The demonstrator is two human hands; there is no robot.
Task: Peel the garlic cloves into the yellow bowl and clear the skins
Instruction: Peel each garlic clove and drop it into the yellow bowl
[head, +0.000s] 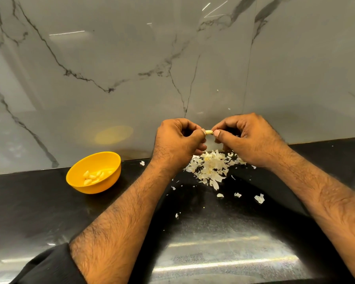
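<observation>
On the near glossy black bench (213, 253), left hand (177, 140) and right hand (248, 138) fingers pinch a small pale garlic clove (208, 132) above white papery skins (210, 169); the round yellow plastic bowl (111, 182) of peeled cloves sits left.

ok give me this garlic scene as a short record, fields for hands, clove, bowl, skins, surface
left hand: left hand pinches one end of the clove
right hand: right hand pinches the other end
clove: garlic clove held between both hands, above the skins
bowl: yellow bowl to the left, holding peeled cloves
skins: pile of skins under the hands, loose bits scattered nearer the person
surface: black counter against a marble wall
</observation>
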